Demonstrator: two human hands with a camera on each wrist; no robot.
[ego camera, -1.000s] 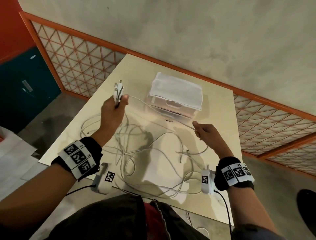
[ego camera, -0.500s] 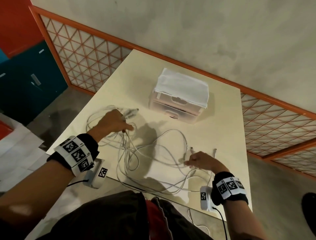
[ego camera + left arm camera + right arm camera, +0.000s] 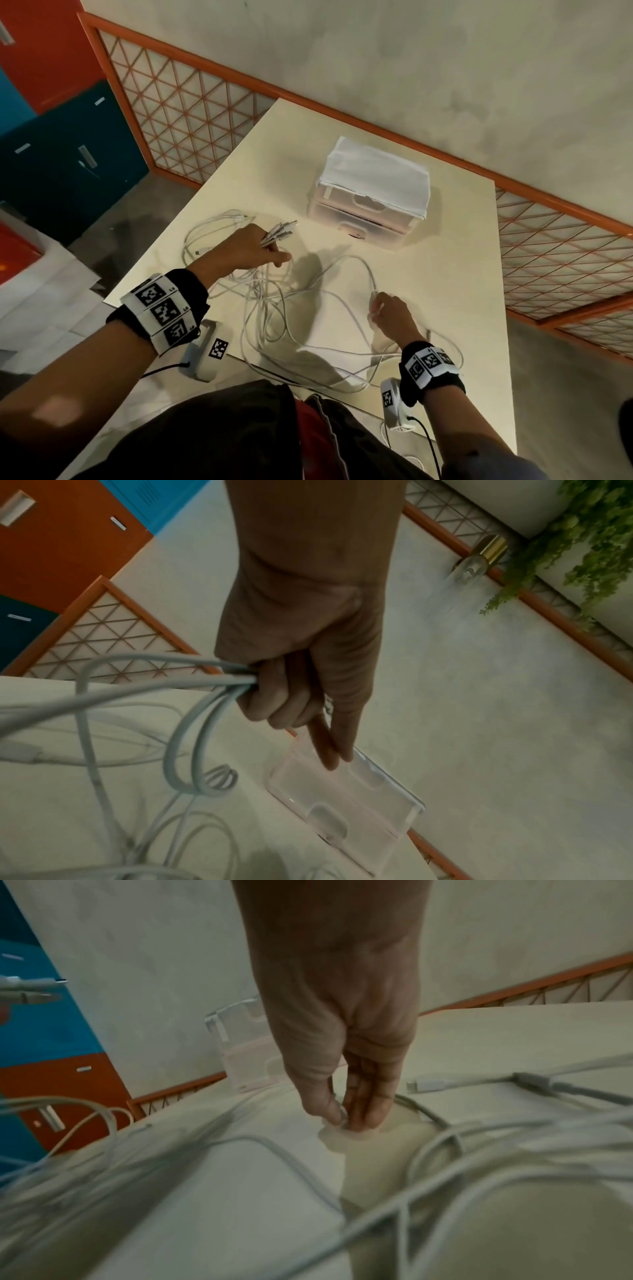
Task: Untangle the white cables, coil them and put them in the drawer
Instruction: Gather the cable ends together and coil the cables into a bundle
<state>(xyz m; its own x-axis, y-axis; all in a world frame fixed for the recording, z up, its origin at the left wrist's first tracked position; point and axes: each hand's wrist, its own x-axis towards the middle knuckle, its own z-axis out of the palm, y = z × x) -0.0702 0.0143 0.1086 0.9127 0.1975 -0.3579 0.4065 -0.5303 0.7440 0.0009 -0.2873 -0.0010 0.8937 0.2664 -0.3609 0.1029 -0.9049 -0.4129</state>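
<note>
Left hand [image 3: 245, 247]: curled fingers grip a bundle of cable ends [image 3: 279, 233], connectors sticking out past the knuckles; index finger extended.
Right hand [image 3: 390, 313]: thumb and fingertips pinch one connector down at the table [image 3: 445, 267].
White cables [image 3: 308, 308]: tangled loops spread between both hands, near table edge.
Drawer unit [image 3: 373, 198]: clear plastic, cloth-topped, far side, both drawers closed.

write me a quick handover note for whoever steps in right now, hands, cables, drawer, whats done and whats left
Left hand: grips a bundle of cable ends, plugs sticking out.
Right hand: pinches one cable end at the table.
White cables: a loose tangle between the hands, some loops hanging over the near edge.
Drawer unit: at the back, both drawers closed.
Done: several ends gathered.
Left: untangle, coil, open a drawer, stow.
</note>
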